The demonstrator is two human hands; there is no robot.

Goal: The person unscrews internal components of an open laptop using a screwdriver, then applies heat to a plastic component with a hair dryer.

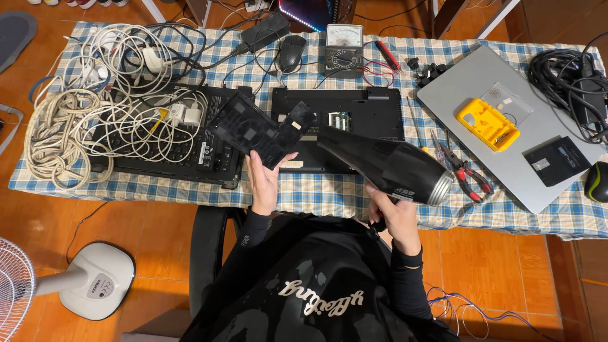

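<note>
Left hand point(265, 183) pinches a black panel point(261, 130) by its lower edge, held tilted above the open laptop base point(354, 117) on the tabletop point(316, 190). Right hand point(398, 215) is wrapped around the handle of a black dryer point(386, 166), nozzle towards the panel. Step looks like heating or blowing off the flat, dusty panel; next calls for steady aim.

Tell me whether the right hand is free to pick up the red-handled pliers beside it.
Probably not: the right hand grips the black hair dryer, though the pliers lie uncovered just beyond its nozzle.
</note>
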